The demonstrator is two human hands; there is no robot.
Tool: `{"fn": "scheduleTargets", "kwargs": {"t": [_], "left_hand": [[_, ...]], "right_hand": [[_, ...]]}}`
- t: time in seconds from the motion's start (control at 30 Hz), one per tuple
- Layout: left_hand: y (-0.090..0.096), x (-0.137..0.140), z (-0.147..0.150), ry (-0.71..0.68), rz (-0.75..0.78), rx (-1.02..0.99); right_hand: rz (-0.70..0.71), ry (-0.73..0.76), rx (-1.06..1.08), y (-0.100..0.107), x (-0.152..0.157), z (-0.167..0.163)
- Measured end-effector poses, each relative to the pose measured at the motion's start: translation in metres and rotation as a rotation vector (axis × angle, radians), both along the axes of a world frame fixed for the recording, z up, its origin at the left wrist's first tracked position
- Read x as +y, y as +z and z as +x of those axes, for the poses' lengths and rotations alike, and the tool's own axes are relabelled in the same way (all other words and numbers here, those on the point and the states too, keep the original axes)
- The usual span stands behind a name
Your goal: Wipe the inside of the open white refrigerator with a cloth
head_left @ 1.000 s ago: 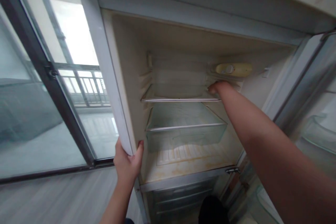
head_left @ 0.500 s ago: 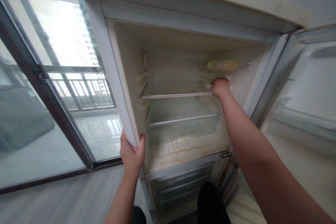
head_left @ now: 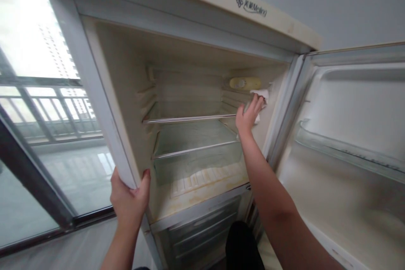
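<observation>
R hand [head_left: 248, 114] pressing white cloth [head_left: 260, 95] flat-fingered on fridge's inner wall [head_left: 268, 114], approx 3 o'clock, just under yellowed thermostat knob [head_left: 244, 83]. Prob. soft, light, bunches easily; best held by palm over its middle. L hand [head_left: 129, 198] wrapped round cabinet edge [head_left: 104, 122] at 7 o'clock.

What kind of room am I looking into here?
Probably a flat's kitchen or living area: an open, empty fridge being wiped with a white cloth, beside a glass sliding door onto a railed balcony with high-rises beyond.
</observation>
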State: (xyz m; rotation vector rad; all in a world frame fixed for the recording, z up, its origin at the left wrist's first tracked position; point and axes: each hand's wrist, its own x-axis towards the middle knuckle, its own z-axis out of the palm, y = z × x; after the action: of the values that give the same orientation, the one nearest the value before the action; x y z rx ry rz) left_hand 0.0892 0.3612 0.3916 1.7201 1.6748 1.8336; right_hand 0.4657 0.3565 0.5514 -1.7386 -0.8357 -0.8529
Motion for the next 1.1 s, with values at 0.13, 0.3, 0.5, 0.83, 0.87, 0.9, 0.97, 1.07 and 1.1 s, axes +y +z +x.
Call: {"fn": "scheduleTargets", "kwargs": {"t": [0.13,0.3,0.5,0.83,0.87,0.9,0.97,1.07,1.1], "left_hand": [[-0.002,0.003,0.000,0.023,-0.005,0.000],[-0.003,0.005,0.000,0.053,-0.052,0.009],[-0.001,0.003,0.001,0.032,-0.056,0.005],[-0.002,0.005,0.000,0.023,-0.053,-0.013],[-0.002,0.004,0.000,0.023,-0.053,-0.016],[-0.001,0.004,0.000,0.024,-0.052,-0.016],[-0.001,0.004,0.000,0.025,-0.051,-0.010],[-0.001,0.004,0.001,0.036,-0.052,-0.001],[-0.001,0.004,0.001,0.038,-0.054,0.001]], "right_hand": [[-0.113,-0.107,-0.128,0.021,-0.010,0.015],[-0.192,-0.156,-0.184,0.024,-0.014,0.024],[-0.205,-0.116,-0.123,-0.007,-0.017,0.018],[-0.328,-0.126,-0.239,0.030,-0.015,0.028],[-0.332,-0.142,-0.258,0.036,-0.014,0.029],[-0.328,-0.157,-0.276,0.042,-0.013,0.030],[-0.310,-0.175,-0.299,0.055,-0.011,0.032],[-0.288,-0.161,-0.294,0.075,-0.008,0.034],[-0.280,-0.152,-0.281,0.080,-0.008,0.035]]}}
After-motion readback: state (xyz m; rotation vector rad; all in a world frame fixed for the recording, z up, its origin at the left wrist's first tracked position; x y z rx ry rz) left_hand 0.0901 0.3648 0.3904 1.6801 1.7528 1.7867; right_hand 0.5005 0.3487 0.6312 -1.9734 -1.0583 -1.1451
